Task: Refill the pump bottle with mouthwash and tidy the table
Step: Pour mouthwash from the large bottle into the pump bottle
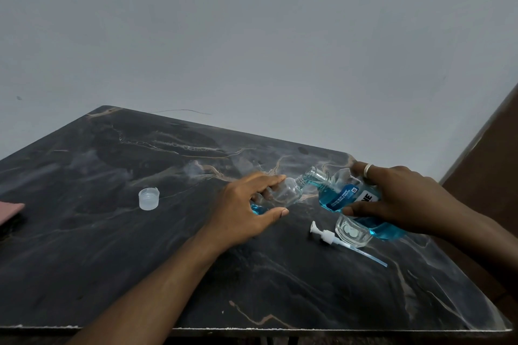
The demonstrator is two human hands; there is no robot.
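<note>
My left hand grips the clear pump bottle, tilted over the dark marble table, a little blue pooled in its base. My right hand is wrapped round the mouthwash bottle, tipped so that its open neck meets the pump bottle's mouth. The pump head and a small glass lie right of the pump bottle, nearer me. The white cap sits well to its left.

On the table: cap at nine o'clock from the pump bottle, mouthwash at three, pump and glass about four.
</note>
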